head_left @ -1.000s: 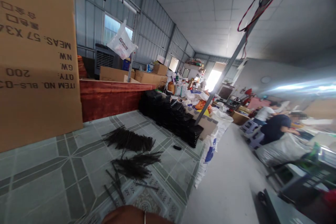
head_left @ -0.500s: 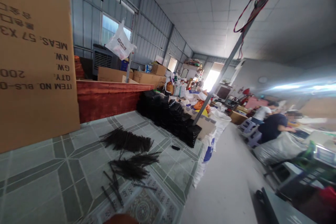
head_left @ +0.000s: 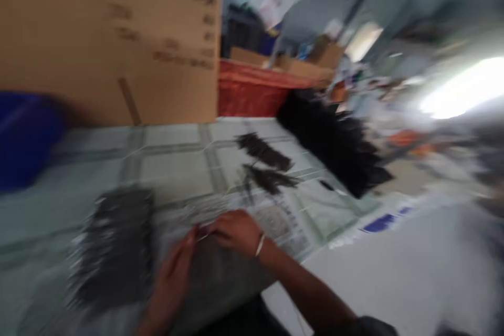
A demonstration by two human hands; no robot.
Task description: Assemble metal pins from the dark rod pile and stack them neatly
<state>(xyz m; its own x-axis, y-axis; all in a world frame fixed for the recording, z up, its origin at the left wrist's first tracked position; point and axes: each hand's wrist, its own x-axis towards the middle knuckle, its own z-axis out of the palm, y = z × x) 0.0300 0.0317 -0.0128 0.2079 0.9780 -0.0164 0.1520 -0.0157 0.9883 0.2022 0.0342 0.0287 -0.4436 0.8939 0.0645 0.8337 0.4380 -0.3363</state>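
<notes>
My left hand and my right hand meet low in the middle of the view, above a dark, flat surface. Their fingertips come together around something small and shiny, too blurred to name. A light band circles my right wrist. To the left of my hands lies a stack of dark packets with shiny edges. Beyond them, two bunches of thin dark strips rest on the tiled-pattern tabletop.
A large cardboard box stands behind, with a blue container at the left. A black pile lies at the right back, beside a red cloth-like panel. A small black object sits near it.
The view has swung left and down. Both hands and the packet stack have come into sight, along with the blue container; the people at the right are no longer visible.
</notes>
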